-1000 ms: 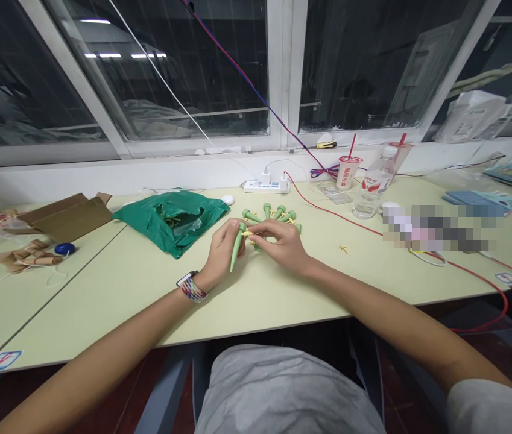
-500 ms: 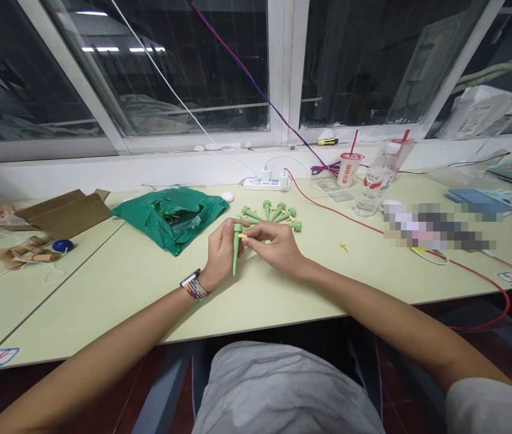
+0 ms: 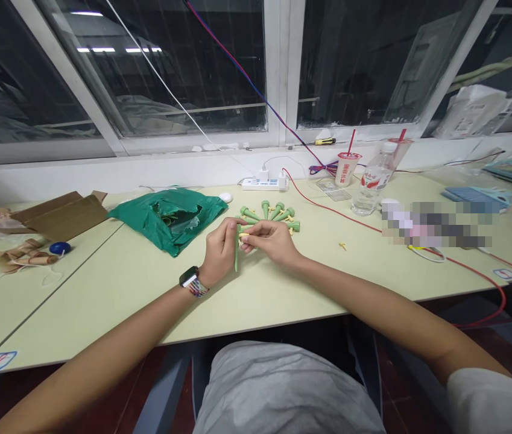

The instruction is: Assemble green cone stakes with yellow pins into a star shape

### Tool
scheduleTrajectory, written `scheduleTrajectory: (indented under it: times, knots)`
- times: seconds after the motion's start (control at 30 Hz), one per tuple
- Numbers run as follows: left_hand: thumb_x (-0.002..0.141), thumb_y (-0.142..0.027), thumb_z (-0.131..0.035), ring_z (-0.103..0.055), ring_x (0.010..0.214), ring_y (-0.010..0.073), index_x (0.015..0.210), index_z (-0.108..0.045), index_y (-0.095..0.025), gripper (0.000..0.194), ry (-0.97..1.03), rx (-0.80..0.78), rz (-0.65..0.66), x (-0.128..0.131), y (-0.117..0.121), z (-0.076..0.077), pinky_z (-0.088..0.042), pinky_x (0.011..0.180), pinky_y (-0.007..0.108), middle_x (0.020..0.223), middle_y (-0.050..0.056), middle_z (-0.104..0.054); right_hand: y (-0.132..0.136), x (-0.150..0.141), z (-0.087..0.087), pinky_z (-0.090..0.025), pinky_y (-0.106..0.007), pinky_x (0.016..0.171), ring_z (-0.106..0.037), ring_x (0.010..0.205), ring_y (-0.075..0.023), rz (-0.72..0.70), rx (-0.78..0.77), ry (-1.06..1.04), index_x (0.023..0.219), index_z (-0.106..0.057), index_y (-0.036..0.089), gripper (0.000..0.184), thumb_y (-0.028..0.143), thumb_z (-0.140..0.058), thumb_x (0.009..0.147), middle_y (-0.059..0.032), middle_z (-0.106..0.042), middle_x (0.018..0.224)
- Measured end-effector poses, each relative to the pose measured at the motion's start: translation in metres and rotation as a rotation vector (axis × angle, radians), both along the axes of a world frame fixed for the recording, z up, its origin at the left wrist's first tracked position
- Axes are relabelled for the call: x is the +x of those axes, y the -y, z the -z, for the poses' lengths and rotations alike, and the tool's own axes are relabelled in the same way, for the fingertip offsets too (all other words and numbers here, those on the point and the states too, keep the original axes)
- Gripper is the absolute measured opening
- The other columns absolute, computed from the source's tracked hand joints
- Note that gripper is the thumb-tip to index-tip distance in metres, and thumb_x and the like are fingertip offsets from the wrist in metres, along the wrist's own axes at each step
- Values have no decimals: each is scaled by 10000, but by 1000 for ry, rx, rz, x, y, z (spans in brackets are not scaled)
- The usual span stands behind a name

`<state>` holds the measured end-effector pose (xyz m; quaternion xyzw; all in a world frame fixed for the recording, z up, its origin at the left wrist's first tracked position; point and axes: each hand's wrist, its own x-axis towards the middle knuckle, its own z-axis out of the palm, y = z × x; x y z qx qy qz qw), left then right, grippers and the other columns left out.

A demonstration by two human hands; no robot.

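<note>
Upright between the fingers of my left hand (image 3: 221,248) is a green plastic watering spike (image 3: 236,256), its pointed end down. My right hand (image 3: 276,242) pinches a small yellow valve (image 3: 243,235) against the spike's side, near its top; the fingers partly cover where the two meet. Just beyond my hands, several more green spikes (image 3: 277,209) lie fanned out on the table, with yellow valves in them. Two small loose yellow pieces (image 3: 342,245) rest on the table to the right of my right hand.
A torn green plastic bag (image 3: 165,220) lies left of my hands, with a cardboard box (image 3: 61,214) and wooden pieces (image 3: 25,256) farther left. Behind is a power strip (image 3: 265,183). A water bottle (image 3: 369,184), a paper cup (image 3: 347,169) and a red cable (image 3: 328,212) are at right.
My left wrist and the spike have turned slightly, so the spike shows narrower and the watch face shows more. The valve stays pinched at the spike's side.
</note>
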<state>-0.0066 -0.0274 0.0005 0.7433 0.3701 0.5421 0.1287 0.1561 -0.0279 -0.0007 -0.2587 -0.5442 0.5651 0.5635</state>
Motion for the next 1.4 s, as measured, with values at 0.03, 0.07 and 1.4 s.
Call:
scheduleTrajectory:
  times: [0.03,0.07,1.4]
  knots:
    - [1110,-534,-380,-655,850,215,1058,-717,-193,482,-10,7,0,0,0,0,-500,810,335,938,77,-715,0,1,0,-664,-358,705,-748,634,-193,-5,-2,0,774,-727,171,460,494,-990,581,-28,-760,687]
    - [1114,-521,-375,-651,853,215,1060,-716,-192,476,-19,16,-3,-1,-1,0,-498,810,336,942,79,-715,0,1,0,-664,-354,706,-750,635,-191,-8,-2,-2,776,-728,169,460,497,-988,586,-29,-761,686]
    - [853,-397,-838,-734,761,198,1306,-684,-185,524,143,-412,334,-1,-6,-5,-586,758,325,912,46,-730,-16,247,40,-477,-290,501,-456,366,-120,439,769,1005,822,-724,332,315,52,-814,708,96,-596,515]
